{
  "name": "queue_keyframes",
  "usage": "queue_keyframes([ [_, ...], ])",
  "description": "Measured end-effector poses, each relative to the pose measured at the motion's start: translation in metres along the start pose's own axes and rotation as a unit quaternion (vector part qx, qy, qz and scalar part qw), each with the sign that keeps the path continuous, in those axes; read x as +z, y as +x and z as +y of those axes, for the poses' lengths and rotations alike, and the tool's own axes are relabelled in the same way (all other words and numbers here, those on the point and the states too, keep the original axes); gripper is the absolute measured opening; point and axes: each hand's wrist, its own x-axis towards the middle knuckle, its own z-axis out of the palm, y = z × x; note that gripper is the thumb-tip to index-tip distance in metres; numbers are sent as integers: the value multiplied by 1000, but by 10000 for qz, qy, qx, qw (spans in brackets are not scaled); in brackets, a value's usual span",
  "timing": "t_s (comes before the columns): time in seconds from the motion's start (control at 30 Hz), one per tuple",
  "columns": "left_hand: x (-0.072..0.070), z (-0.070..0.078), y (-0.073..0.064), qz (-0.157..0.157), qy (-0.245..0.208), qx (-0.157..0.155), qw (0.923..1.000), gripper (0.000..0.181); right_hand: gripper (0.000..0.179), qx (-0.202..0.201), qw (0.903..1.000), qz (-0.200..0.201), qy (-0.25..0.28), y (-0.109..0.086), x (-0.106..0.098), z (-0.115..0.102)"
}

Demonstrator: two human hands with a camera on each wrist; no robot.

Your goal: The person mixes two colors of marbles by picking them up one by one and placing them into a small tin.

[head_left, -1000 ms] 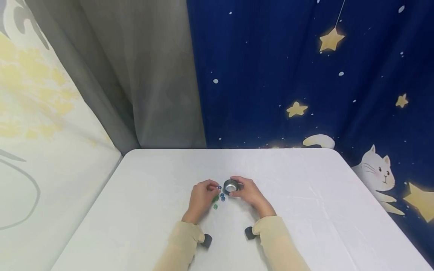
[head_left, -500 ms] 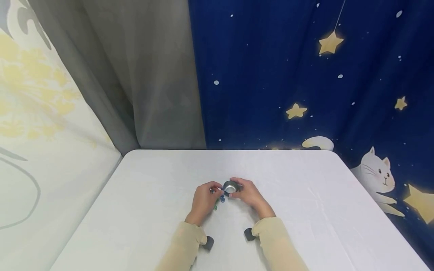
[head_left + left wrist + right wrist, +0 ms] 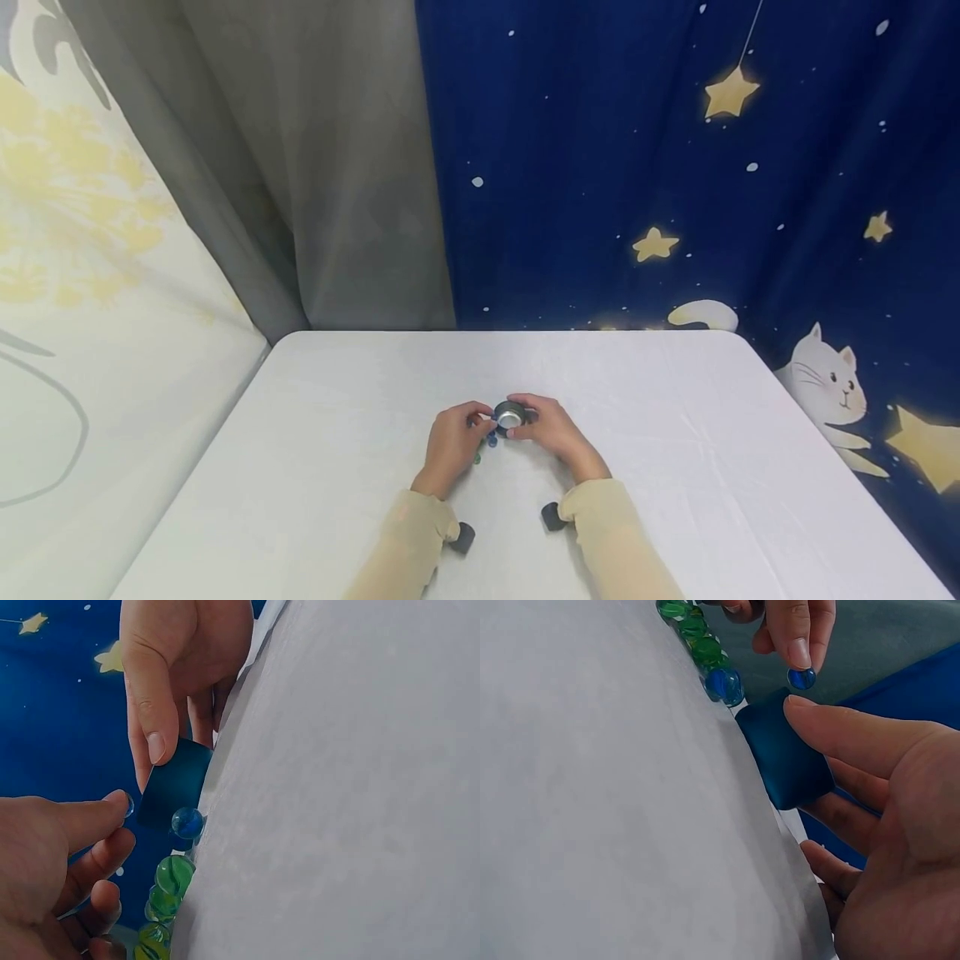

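My left hand [image 3: 452, 440] pinches a clear blue glass marble [image 3: 801, 679] between thumb and index finger, just left of the cup's rim. In my right hand [image 3: 553, 429] is a small round metal cup [image 3: 787, 754], dark teal outside and silvery inside, gripped by its side with thumb and fingers. Its mouth tilts towards the held marble. Blue marbles [image 3: 187, 823] lie on the table close beside the cup. Green marbles [image 3: 175, 875] sit further along, below the left hand; in the head view that hand partly hides them.
A white-covered table [image 3: 337, 417] extends around both hands. Behind it hang a grey curtain [image 3: 360, 208] and a blue star-patterned curtain [image 3: 562, 167]. A pale printed cloth [image 3: 112, 375] borders the left side. Black wrist devices [image 3: 553, 517] hang at both cuffs.
Over the first half second my left hand moved right, bringing the blue marble up to the cup's rim. The cup tipped slightly towards me. Since then both hands have stayed almost still.
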Motion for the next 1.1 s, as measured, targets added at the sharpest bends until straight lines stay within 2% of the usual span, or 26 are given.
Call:
queue_keyframes([
  [0.4,1,-1,0,-165,-72,100,9998,14,55,-45,9996,-165,240,-2,-1,0],
  [0.57,2,-1,-1,-225,-61,77,9997,13,55,-179,9995,-180,187,0,0,1],
  [0.77,1,-2,-1,-322,-127,87,9994,12,55,-127,9995,-208,186,-1,-1,2],
  [0.97,-4,-1,0,-294,-40,33,9996,13,56,-109,9996,-218,138,-1,0,3],
  [1.1,-11,0,2,-363,51,-123,9993,16,56,-113,9996,-220,130,0,-1,2],
])
